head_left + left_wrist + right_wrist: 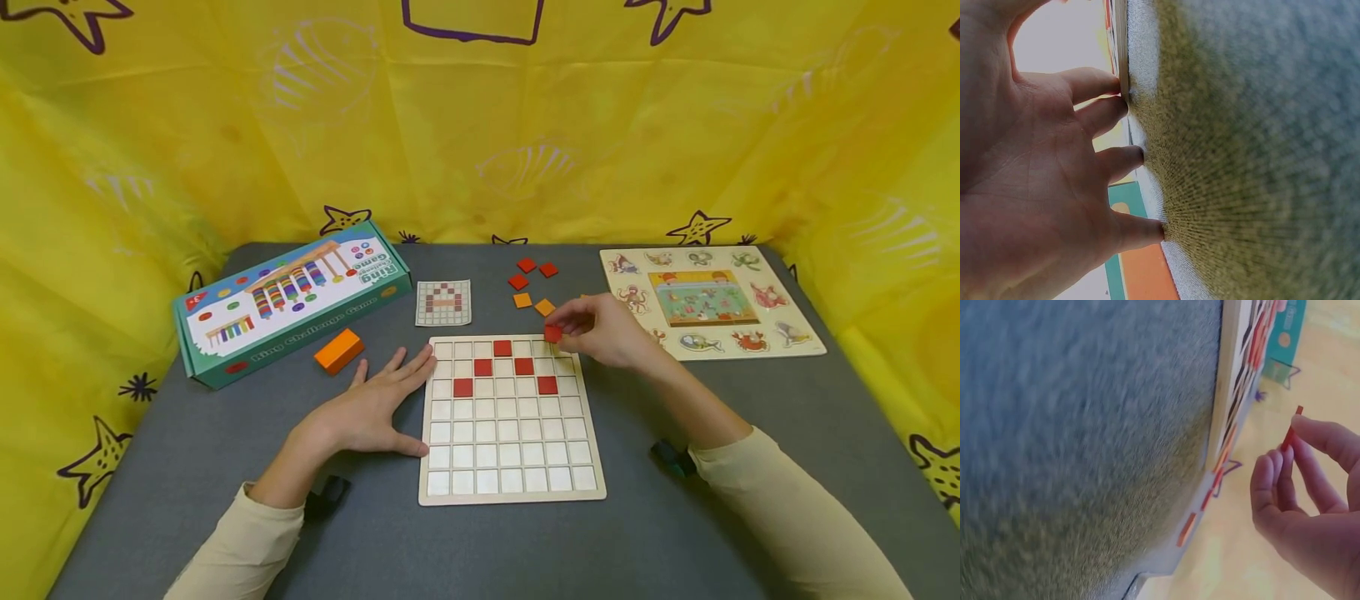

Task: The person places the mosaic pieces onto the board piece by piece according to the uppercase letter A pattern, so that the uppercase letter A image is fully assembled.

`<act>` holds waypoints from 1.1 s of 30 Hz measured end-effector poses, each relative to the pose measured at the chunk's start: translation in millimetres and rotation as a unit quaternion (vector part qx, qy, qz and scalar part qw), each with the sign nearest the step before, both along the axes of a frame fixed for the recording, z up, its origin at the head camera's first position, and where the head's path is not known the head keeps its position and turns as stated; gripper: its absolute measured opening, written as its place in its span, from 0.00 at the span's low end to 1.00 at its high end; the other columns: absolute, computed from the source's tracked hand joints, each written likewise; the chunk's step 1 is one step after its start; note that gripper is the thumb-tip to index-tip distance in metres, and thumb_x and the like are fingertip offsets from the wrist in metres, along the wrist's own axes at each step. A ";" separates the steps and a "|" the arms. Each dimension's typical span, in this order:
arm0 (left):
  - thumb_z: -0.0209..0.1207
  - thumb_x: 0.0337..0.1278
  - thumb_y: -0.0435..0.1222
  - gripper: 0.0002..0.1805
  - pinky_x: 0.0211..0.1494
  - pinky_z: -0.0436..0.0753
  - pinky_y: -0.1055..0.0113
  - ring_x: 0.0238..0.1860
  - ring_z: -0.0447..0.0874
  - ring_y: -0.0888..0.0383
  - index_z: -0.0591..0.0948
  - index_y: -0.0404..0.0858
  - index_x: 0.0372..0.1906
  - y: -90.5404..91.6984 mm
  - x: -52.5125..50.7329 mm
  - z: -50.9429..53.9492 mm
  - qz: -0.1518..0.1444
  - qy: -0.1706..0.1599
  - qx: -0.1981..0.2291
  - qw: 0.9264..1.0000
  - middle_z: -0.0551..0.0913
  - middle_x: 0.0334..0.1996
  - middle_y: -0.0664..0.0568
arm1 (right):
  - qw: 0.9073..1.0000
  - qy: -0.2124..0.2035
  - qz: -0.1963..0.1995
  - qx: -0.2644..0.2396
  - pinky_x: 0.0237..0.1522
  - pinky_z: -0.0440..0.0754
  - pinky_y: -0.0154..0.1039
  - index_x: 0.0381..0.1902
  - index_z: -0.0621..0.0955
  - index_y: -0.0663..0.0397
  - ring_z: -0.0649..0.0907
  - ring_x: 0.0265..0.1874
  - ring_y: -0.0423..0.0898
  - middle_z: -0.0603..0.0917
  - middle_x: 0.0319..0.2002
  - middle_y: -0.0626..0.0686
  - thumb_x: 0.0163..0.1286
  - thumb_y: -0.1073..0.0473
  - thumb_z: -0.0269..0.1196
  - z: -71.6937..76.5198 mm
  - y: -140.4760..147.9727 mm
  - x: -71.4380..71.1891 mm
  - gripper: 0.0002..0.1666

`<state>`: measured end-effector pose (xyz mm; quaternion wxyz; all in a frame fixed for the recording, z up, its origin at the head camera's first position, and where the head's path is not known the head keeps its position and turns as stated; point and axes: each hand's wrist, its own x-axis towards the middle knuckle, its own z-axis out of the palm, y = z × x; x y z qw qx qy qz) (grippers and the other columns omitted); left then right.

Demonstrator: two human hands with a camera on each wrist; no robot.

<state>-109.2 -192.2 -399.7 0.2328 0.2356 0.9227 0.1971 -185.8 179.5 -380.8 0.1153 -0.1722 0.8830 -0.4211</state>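
Note:
A wooden grid board lies flat on the table, with several red square tiles set in its upper cells in an inverted-V shape. My left hand has its fingers spread, thumb and fingertips touching the board's left edge. In the left wrist view the left palm holds nothing. Above the board's upper right corner my right hand pinches one red tile between thumb and fingers. That same tile appears edge-on in the right wrist view, raised off the board.
Behind the board lie loose red tiles and orange tiles. A small pattern card sits at the upper left. Farther left are an orange block and a green game box. A sea-animal puzzle board lies at right.

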 end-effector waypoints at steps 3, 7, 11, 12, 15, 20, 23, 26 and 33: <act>0.76 0.46 0.62 0.68 0.72 0.32 0.19 0.85 0.35 0.36 0.48 0.47 0.86 -0.1 0.0 -0.2 -0.001 -0.001 0.000 1.000 0.40 0.87 0.54 | 1.000 -0.009 0.001 0.001 0.42 0.83 0.33 0.48 0.90 0.55 0.85 0.39 0.49 0.89 0.41 0.55 0.60 0.67 0.76 2.6 -1.2 5.1 0.17; 0.76 0.46 0.62 0.68 0.72 0.32 0.19 0.85 0.35 0.36 0.48 0.47 0.86 0.0 0.2 -0.4 -0.001 -0.003 0.000 1.000 0.39 0.87 0.54 | 1.000 -0.015 0.004 0.000 0.43 0.83 0.33 0.48 0.90 0.55 0.85 0.39 0.49 0.89 0.40 0.55 0.59 0.67 0.77 4.2 -2.4 10.4 0.18; 0.76 0.46 0.62 0.68 0.72 0.32 0.19 0.85 0.35 0.36 0.48 0.47 0.86 0.7 0.0 -0.1 0.000 -0.006 -0.002 1.000 0.39 0.87 0.54 | 1.000 -0.016 0.005 0.001 0.43 0.83 0.33 0.47 0.90 0.55 0.84 0.39 0.49 0.89 0.40 0.55 0.59 0.69 0.76 5.2 -3.0 14.8 0.17; 0.76 0.46 0.62 0.68 0.72 0.31 0.19 0.85 0.35 0.36 0.48 0.47 0.86 0.9 -0.2 -0.1 0.000 -0.006 -0.002 1.000 0.39 0.87 0.54 | 1.000 -0.017 0.005 0.001 0.43 0.83 0.33 0.47 0.90 0.55 0.84 0.39 0.49 0.89 0.40 0.55 0.59 0.69 0.76 5.5 -3.3 15.8 0.17; 0.76 0.46 0.62 0.68 0.72 0.32 0.19 0.85 0.35 0.36 0.48 0.47 0.86 0.9 -0.5 -0.1 0.000 -0.006 -0.002 1.000 0.39 0.87 0.54 | 1.000 -0.019 0.010 0.007 0.43 0.83 0.35 0.47 0.90 0.54 0.84 0.39 0.49 0.88 0.40 0.54 0.59 0.69 0.75 5.6 -4.3 18.1 0.17; 0.76 0.46 0.61 0.68 0.72 0.32 0.19 0.85 0.35 0.37 0.48 0.47 0.86 0.3 -0.3 0.0 -0.001 -0.003 0.001 1.000 0.39 0.87 0.54 | 1.000 -0.015 0.019 0.019 0.44 0.83 0.38 0.46 0.90 0.53 0.83 0.39 0.48 0.88 0.39 0.53 0.59 0.69 0.76 4.5 -5.9 21.1 0.16; 0.76 0.46 0.61 0.68 0.72 0.32 0.19 0.85 0.35 0.37 0.48 0.47 0.86 0.0 0.0 0.2 -0.002 -0.002 0.003 1.000 0.39 0.87 0.53 | 0.999 -0.011 0.026 0.020 0.44 0.83 0.38 0.45 0.90 0.52 0.83 0.38 0.47 0.88 0.39 0.52 0.58 0.67 0.77 3.5 -6.4 23.5 0.16; 0.76 0.46 0.61 0.68 0.72 0.32 0.19 0.85 0.35 0.37 0.48 0.46 0.86 -0.2 0.2 0.2 -0.002 -0.002 0.004 1.000 0.39 0.87 0.54 | 0.999 -0.008 0.031 0.020 0.43 0.82 0.36 0.44 0.90 0.52 0.82 0.38 0.46 0.88 0.38 0.52 0.58 0.65 0.77 2.3 -6.4 25.9 0.15; 0.76 0.46 0.61 0.68 0.72 0.32 0.19 0.85 0.35 0.37 0.48 0.47 0.86 -0.5 0.1 -0.1 0.000 -0.002 0.003 1.000 0.39 0.87 0.54 | 0.999 -0.009 0.044 0.025 0.42 0.82 0.35 0.44 0.89 0.52 0.83 0.37 0.46 0.88 0.37 0.51 0.57 0.68 0.76 0.9 -5.0 29.9 0.15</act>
